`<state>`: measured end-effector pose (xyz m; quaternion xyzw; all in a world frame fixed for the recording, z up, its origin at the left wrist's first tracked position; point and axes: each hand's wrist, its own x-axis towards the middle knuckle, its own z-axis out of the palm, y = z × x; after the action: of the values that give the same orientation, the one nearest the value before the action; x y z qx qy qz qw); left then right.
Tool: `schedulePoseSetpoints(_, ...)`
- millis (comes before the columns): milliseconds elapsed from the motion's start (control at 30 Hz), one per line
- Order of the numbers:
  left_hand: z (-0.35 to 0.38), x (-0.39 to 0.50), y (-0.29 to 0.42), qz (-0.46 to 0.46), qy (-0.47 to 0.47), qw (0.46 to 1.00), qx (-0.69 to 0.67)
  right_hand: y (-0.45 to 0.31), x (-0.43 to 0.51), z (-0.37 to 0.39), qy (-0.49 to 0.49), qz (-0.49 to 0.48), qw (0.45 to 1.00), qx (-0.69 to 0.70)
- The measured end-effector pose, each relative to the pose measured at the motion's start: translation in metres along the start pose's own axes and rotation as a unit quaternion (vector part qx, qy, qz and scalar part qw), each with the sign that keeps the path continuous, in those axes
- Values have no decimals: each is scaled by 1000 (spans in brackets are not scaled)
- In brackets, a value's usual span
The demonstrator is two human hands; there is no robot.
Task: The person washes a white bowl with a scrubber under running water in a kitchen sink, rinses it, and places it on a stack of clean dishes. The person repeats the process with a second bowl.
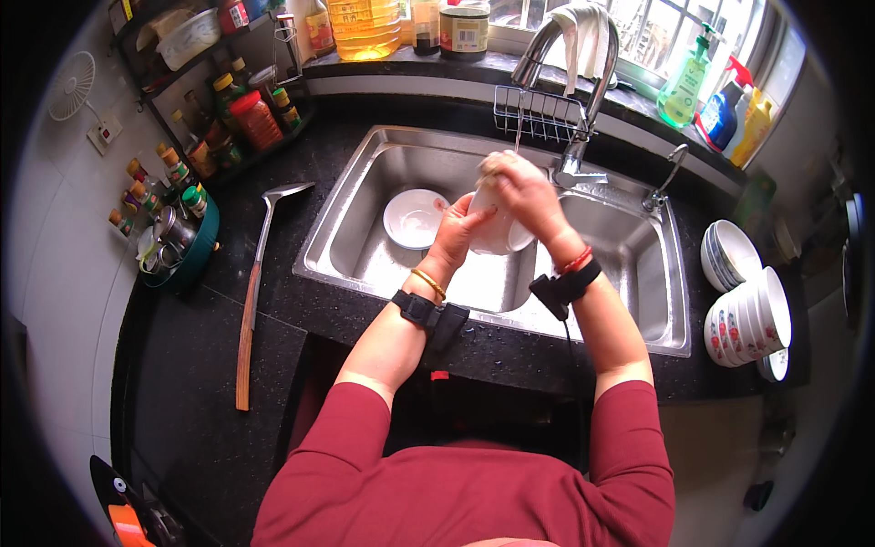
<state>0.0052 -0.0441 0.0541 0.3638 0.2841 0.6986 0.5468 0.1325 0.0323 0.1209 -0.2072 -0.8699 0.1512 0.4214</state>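
My left hand [456, 232] grips the near left side of a white bowl [497, 232], which is tilted above the divider of a double stainless steel sink [321, 249]. At the bowl's upper rim is my right hand [523, 188], its fingers closed around a pale cloth or sponge [493, 166] that is mostly hidden. A thin stream of water falls from the chrome faucet [540, 51] just behind my right hand. Another white bowl [413, 219], with a small red pattern, lies in the left basin.
Stacked floral bowls [742, 328] and more bowls [728, 256] stand right of the sink. A wire basket [536, 113] hangs behind it. A long wooden-handled turner [249, 328] lies on the left counter, near a teal container [198, 253]. Soap bottle [683, 85] and oil jug [364, 31] stand on the sill.
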Motion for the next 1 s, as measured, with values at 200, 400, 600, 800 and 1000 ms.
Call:
schedulePoseSetpoints(200,-1,-1,0,13,29,999,25,-9,2,10,-22,-76,996,-50)
schedulePoseSetpoints(400,-2,-3,9,14,7,1000,-24,60,-6,-5,86,255,902,337)
schedulePoseSetpoints(600,-6,1,13,47,27,981,-188,73,-67,31,52,477,665,572)
schedulePoseSetpoints(800,-9,1,11,60,36,980,-184,58,-66,51,112,502,580,632)
schedulePoseSetpoints(1000,-7,4,8,52,8,995,-80,63,-49,37,232,472,646,553)
